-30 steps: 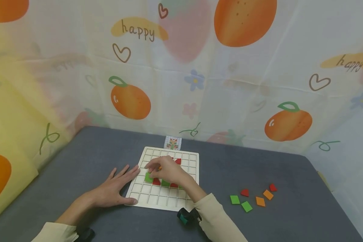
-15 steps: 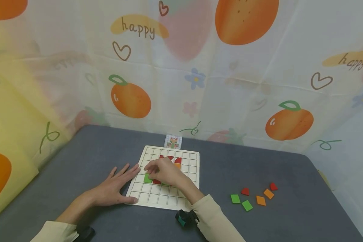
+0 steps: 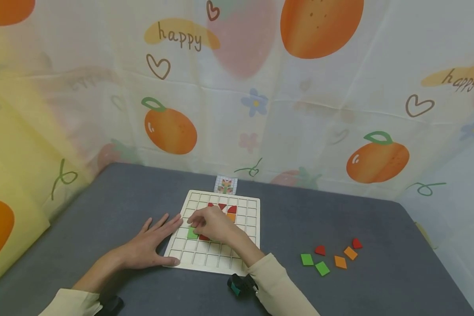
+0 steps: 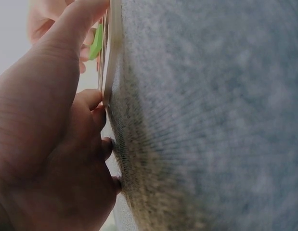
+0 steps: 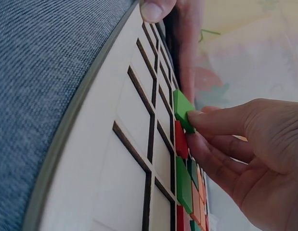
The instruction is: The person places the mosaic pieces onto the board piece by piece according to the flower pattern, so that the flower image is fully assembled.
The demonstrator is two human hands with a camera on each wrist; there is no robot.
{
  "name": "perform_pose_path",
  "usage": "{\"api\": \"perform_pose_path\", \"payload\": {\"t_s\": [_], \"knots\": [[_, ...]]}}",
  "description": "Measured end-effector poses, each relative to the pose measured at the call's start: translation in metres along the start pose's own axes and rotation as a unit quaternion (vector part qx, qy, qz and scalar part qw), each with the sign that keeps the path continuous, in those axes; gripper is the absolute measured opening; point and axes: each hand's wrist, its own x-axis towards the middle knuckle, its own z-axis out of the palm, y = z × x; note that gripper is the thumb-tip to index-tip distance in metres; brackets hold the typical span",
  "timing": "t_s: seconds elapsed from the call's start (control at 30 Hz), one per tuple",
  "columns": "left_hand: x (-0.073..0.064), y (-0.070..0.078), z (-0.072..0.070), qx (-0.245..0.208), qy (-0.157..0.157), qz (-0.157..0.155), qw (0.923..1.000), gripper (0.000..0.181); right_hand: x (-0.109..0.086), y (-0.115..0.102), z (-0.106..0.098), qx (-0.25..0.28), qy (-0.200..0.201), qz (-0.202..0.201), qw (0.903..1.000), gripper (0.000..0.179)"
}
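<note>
Thumb and fingers of my right hand (image 3: 215, 224) pinch a green square tile (image 5: 182, 109) over the left part of a pale wooden grid board (image 3: 205, 262). In the right wrist view the tile is tilted at its cell, beside a red tile (image 5: 181, 139). Another green tile (image 5: 184, 185) lies in the same row. My left hand (image 3: 148, 246) rests along the board's left edge, fingers spread and thumb at the near left corner. Red tiles (image 3: 232, 209) and an orange tile (image 3: 231, 217) show farther up the board; my right hand hides others.
Loose tiles lie on the grey table (image 3: 379, 285) to the right: green (image 3: 322, 268), orange (image 3: 340, 262) and red (image 3: 357, 243). A small pattern card (image 3: 225, 185) lies behind the board. A fruit-print curtain (image 3: 308, 123) hangs behind the table.
My right hand has shifted slightly left and, over the first half second, uncovered red and orange tiles farther up the board. My left hand stays in place.
</note>
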Motion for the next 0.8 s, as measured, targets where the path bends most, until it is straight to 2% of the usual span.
{"api": "perform_pose_path", "payload": {"t_s": [0.43,0.8], "knots": [[0.0009,-0.0037,0.0046,0.005,0.001,-0.011,0.9999,0.105,-0.0001,0.0003,0.0032,-0.027,0.002,-0.006,0.9996,0.021],[0.0009,-0.0037,0.0036,0.004,-0.004,-0.015,0.9999,0.106,-0.0049,0.0014,0.001,-0.003,-0.001,-0.006,1.0,0.019]]}}
